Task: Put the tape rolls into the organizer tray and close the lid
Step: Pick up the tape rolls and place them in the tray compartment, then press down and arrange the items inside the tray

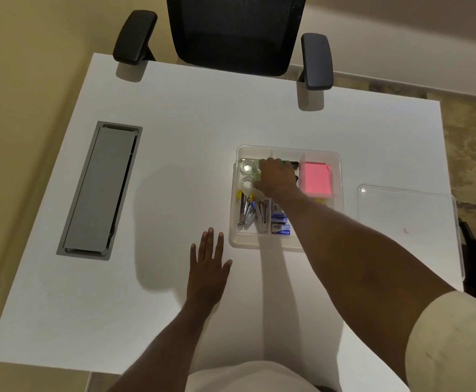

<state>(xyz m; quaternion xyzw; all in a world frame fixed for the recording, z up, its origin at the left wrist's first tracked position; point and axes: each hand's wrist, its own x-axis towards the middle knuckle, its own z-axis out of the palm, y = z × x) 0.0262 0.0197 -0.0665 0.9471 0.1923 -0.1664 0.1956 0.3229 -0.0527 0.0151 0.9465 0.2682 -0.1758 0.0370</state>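
A clear plastic organizer tray (335,157) sits on the white table, right of centre. Clear tape rolls (247,167) lie in its far-left compartment. My right hand (277,176) reaches into that compartment, fingers curled down over the rolls; whether it grips one is hidden. My left hand (208,268) lies flat on the table just left of the tray's near corner, fingers spread, holding nothing. The clear lid (409,222) lies flat on the table to the right of the tray.
The tray also holds a pink sticky-note pad (316,179), staplers (252,215) and blue staple boxes (279,222). A grey cable hatch (101,190) is set into the table at left. A black office chair (236,32) stands at the far edge.
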